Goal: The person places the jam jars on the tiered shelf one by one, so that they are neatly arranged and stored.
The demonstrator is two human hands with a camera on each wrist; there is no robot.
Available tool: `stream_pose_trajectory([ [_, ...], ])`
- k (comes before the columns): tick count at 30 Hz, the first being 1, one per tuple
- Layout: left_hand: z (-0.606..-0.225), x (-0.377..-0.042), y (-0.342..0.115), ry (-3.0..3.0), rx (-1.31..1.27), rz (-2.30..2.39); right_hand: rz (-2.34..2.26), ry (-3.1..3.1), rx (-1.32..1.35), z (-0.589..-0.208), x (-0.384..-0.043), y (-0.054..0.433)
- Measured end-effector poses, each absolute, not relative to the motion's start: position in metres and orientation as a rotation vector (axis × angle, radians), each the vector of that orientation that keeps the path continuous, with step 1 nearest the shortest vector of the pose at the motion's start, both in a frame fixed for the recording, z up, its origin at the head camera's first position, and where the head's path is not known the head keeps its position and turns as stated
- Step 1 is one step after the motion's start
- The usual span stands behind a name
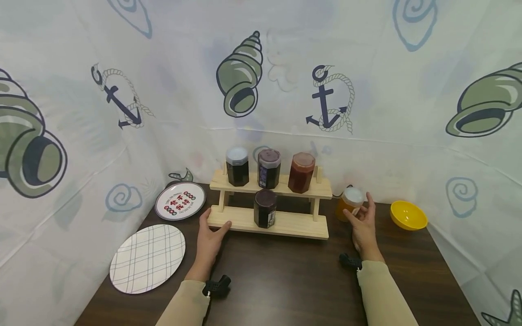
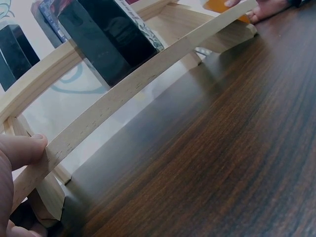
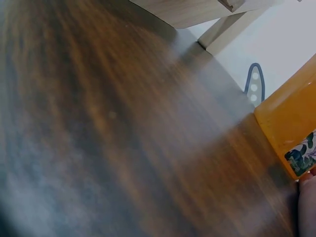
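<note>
A two-step wooden shelf (image 1: pixel 299 227) stands at the back of the table. My left hand (image 1: pixel 209 244) grips the left end of its lower board, the thumb (image 2: pixel 27 149) on the board and other fingers partly hidden below. On the upper step are a dark jar with a whitish lid (image 1: pixel 238 172), a dark purple jar (image 1: pixel 268 174) and a red-brown jar (image 1: pixel 301 175). Another dark jar (image 1: pixel 264 212) sits on the lower step. Right of the shelf, my right hand (image 1: pixel 364 232) holds an orange jar (image 3: pixel 289 111) with a pale lid, fingers and thumb around it.
On the left lie a white plate with red lettering (image 1: pixel 180 201) and, nearer, a checked white plate (image 1: pixel 147 259). A yellow bowl (image 1: pixel 408 215) stands right of my right hand. Patterned cloth (image 1: pixel 285 113) hangs behind the dark wooden table (image 1: pixel 285 280) and along its sides.
</note>
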State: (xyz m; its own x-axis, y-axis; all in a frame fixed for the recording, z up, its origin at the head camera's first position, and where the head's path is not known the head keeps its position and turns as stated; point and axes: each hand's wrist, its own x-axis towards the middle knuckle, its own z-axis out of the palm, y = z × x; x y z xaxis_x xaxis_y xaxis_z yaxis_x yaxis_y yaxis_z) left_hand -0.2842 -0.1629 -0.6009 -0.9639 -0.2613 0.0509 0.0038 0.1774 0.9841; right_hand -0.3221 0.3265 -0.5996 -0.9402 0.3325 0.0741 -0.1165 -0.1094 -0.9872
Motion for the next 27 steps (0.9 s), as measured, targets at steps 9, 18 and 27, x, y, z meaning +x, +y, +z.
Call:
stream_pose_trajectory([
  [9,-0.601,-0.284,-0.165,-2.236,0.243,-1.881,2.124,-1.834,-0.228,-0.602,-0.322,0.323],
  [18,-0.605,-0.283,-0.166,-2.249,0.2,-1.859,2.14,-1.789,-0.149,-0.605,-0.321,0.323],
  [27,-0.606,-0.284,-0.165,-2.246,0.204,-1.861,1.985,-1.747,-0.211,-0.597,-0.305,0.318],
])
